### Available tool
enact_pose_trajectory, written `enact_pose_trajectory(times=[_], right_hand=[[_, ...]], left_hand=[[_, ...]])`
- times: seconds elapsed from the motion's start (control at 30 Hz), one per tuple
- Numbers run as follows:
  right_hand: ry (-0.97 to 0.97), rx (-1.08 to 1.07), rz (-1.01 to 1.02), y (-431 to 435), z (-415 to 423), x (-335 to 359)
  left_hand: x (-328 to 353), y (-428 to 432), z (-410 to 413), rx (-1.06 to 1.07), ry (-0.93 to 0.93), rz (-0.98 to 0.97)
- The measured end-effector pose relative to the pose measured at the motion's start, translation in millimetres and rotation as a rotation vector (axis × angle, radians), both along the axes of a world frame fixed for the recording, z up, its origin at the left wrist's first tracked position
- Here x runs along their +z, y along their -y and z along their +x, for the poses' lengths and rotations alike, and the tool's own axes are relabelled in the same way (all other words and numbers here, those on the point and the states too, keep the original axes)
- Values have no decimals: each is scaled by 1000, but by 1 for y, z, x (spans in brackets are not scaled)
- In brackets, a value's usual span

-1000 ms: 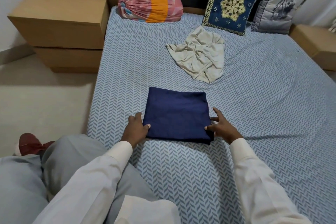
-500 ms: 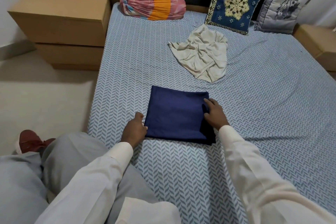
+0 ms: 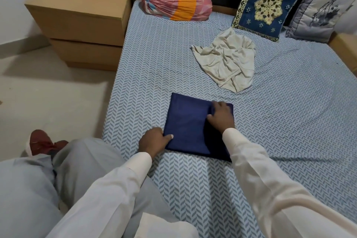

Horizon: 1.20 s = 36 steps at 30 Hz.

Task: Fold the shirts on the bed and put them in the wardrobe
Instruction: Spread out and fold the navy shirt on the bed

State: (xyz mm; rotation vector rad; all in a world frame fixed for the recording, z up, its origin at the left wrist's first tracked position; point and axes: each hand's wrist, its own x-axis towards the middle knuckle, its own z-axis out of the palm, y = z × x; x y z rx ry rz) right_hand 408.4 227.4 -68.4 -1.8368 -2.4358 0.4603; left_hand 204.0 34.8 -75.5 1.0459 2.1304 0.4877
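My left hand (image 3: pixel 154 139) pinches the near-left corner of the folded navy shirt (image 3: pixel 188 127) on the bed (image 3: pixel 154 60). My right hand (image 3: pixel 222 116) lies on top of the shirt, and I cannot tell whether it grips.

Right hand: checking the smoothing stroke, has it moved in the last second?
Yes. The right hand slid from the near right edge of the navy shirt onto its top, toward the cream shirt.

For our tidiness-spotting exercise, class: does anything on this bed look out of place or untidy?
Yes. The cream shirt lies crumpled and unfolded on the bed, just in front of the blue embroidered cushion. It stands out because the navy shirt nearer the person is already a neat folded rectangle.
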Motion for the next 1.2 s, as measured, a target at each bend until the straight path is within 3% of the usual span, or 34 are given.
enact_pose_trajectory(times=[0.17, 0.37, 0.63, 0.73, 0.9, 1.0, 1.13, 1.2], right_hand=[[0, 285, -61, 14, -62, -11], [-69, 211, -190, -10, -128, -9], [187, 169, -267, -50, -165, -3], [117, 145, -295, -55, -195, 0], [-38, 178, -227, -39, -272, 8], [-78, 246, -124, -19, -299, 15], [-113, 526, -177, -6, -293, 11], [-66, 553, -256, -8, -274, 7]], left_hand=[[-3, 2, -8, 56, 124, 49], [-5, 4, -14, 81, 192, 34], [-8, 5, -28, 109, 240, 30], [-3, 10, -62, 190, 171, 18], [20, 12, -143, 262, -166, -39], [25, 10, -166, 298, -321, 25], [16, 4, -151, 151, -212, 196], [11, 1, -129, 48, -123, 218]])
